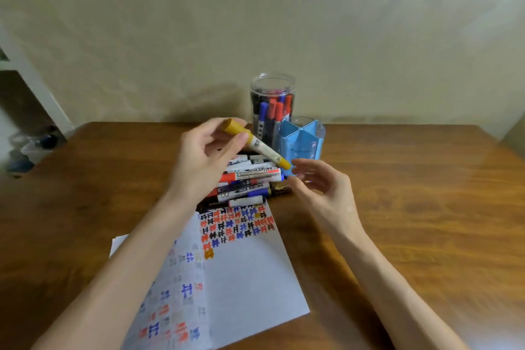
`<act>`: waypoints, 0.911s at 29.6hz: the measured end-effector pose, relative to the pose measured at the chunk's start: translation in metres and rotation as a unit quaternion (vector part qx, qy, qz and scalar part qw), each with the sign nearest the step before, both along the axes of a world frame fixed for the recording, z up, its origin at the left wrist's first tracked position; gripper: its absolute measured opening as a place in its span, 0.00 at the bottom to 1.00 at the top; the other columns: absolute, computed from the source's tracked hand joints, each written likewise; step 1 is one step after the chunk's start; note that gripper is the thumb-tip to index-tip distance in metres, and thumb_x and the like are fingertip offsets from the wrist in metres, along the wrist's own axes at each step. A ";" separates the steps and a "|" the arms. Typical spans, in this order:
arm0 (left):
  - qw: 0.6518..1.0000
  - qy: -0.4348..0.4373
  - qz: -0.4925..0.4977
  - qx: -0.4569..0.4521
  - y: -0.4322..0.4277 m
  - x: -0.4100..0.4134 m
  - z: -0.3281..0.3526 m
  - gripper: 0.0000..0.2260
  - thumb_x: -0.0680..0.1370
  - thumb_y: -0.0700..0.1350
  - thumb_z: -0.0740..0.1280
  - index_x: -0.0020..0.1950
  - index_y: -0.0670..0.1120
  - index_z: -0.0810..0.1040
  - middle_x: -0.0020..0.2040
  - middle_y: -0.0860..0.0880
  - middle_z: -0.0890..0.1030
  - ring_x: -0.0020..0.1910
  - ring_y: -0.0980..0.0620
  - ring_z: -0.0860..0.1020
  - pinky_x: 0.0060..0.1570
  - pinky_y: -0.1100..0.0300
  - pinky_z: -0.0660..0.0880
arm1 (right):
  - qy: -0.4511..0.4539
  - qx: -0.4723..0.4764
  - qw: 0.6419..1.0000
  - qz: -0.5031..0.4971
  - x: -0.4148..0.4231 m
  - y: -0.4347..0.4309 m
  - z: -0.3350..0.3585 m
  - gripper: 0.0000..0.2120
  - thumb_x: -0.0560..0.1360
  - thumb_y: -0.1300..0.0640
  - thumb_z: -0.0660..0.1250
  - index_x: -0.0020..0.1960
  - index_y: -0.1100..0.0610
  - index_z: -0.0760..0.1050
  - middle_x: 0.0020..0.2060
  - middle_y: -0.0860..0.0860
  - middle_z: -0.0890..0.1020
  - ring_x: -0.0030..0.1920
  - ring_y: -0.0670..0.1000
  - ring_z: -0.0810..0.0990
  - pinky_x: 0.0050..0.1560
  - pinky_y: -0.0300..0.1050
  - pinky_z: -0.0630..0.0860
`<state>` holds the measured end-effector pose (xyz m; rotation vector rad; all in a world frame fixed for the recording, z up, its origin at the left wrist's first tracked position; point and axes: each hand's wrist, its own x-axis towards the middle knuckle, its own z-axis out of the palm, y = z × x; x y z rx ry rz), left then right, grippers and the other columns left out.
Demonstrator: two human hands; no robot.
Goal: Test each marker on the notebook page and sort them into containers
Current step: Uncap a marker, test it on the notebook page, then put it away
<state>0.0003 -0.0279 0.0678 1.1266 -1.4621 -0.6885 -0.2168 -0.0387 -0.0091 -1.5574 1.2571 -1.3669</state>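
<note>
My left hand (204,156) holds a yellow-capped marker (257,142) slanted above a pile of markers (247,182) lying on the table. My right hand (321,187) hovers open just right of the marker's lower end, fingers spread, holding nothing. The open notebook (244,270) lies in front of the pile, its right page marked with rows of red, blue, black and orange test marks at the top. A clear jar (272,88) holding red, blue and black markers stands behind the pile. Beside it sits a blue divided pen holder (301,145).
The wooden table (412,207) stretches to the right and left of the notebook. A pale wall rises right behind the containers. At the far left, off the table, are a white frame and some dim objects on the floor.
</note>
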 end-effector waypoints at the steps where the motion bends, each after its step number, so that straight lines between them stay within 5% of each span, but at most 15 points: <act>1: 1.000 0.006 0.009 -0.018 -0.013 -0.007 0.006 0.10 0.80 0.42 0.72 0.61 0.45 0.83 0.53 0.48 0.87 0.53 0.55 0.84 0.51 0.65 0.79 | 0.028 -0.014 0.999 -0.023 -0.004 -0.004 -0.003 0.14 0.76 0.57 0.77 0.61 0.50 0.84 0.51 0.45 0.87 0.51 0.46 0.86 0.54 0.44 0.84; 5: 0.998 0.011 0.025 -0.064 -0.056 -0.034 0.020 0.11 0.81 0.40 0.71 0.64 0.43 0.80 0.52 0.50 0.85 0.52 0.57 0.84 0.53 0.59 0.80 | 0.099 -0.038 0.993 -0.057 -0.011 -0.012 -0.006 0.17 0.76 0.59 0.75 0.63 0.47 0.81 0.52 0.41 0.84 0.51 0.39 0.82 0.53 0.36 0.82; 11: 0.991 -0.072 0.019 -0.114 -0.086 -0.068 0.026 0.13 0.83 0.39 0.68 0.67 0.45 0.78 0.54 0.51 0.83 0.52 0.66 0.81 0.50 0.74 0.74 | 0.094 -0.049 0.992 -0.071 -0.017 -0.013 -0.003 0.18 0.77 0.61 0.75 0.64 0.48 0.80 0.54 0.43 0.82 0.53 0.36 0.79 0.49 0.27 0.77; 16: 0.984 -0.164 -0.005 -0.066 -0.105 -0.084 0.014 0.23 0.81 0.44 0.71 0.76 0.51 0.73 0.57 0.53 0.84 0.56 0.58 0.82 0.56 0.66 0.78 | 0.095 -0.057 0.990 -0.084 -0.028 -0.016 0.002 0.18 0.77 0.60 0.74 0.65 0.49 0.79 0.54 0.43 0.81 0.53 0.36 0.79 0.50 0.28 0.77; 22: 0.973 -0.226 -0.007 -0.043 -0.101 -0.091 -0.003 0.19 0.79 0.48 0.73 0.70 0.52 0.76 0.58 0.54 0.84 0.58 0.58 0.81 0.60 0.53 0.80 | 0.102 -0.052 0.990 -0.087 -0.031 -0.015 -0.001 0.17 0.77 0.58 0.74 0.64 0.48 0.79 0.53 0.43 0.81 0.51 0.39 0.81 0.50 0.31 0.79; 27: 0.975 -0.213 0.016 -0.059 -0.092 -0.069 -0.009 0.20 0.79 0.48 0.73 0.71 0.51 0.77 0.59 0.55 0.81 0.56 0.59 0.79 0.47 0.72 0.69 | 0.122 -0.044 0.989 -0.072 -0.029 -0.014 -0.005 0.16 0.77 0.59 0.74 0.64 0.49 0.81 0.54 0.44 0.81 0.50 0.40 0.81 0.49 0.32 0.80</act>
